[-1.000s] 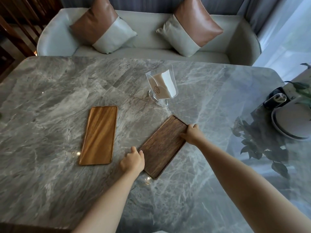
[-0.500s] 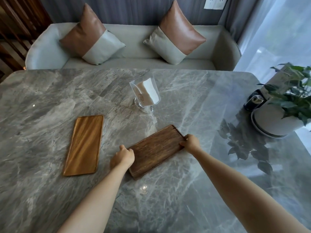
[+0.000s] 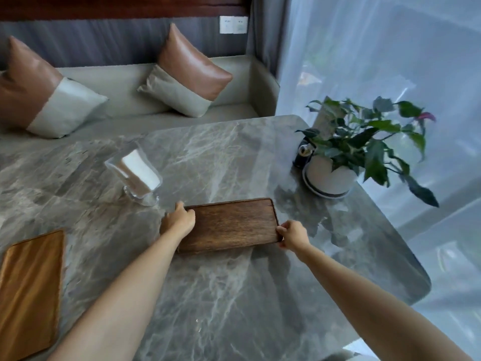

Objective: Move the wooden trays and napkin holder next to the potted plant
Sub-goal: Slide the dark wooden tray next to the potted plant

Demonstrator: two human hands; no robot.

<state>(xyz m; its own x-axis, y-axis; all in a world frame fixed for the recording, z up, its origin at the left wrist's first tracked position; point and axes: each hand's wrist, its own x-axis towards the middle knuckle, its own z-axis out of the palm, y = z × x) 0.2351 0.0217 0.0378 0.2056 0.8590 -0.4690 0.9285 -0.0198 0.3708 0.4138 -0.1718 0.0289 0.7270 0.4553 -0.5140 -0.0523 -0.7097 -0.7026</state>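
Across the marble table (image 3: 234, 295), the dark tray (image 3: 229, 224) is lying near the right edge, short of the potted plant (image 3: 346, 152) at the far right corner. The left hand (image 3: 179, 220) and right hand (image 3: 292, 237) are curling their fingers closed on its short ends; sliding it level should be keeping it clear of the leaves, while the light tray (image 3: 28, 293) and napkin holder (image 3: 135, 175) are waiting leftward.

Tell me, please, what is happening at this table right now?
A person grips a dark brown rectangular wooden tray at both short ends, left hand and right hand, near the white potted plant. A lighter orange-brown wooden tray and a clear napkin holder sit untouched on the grey marble table.
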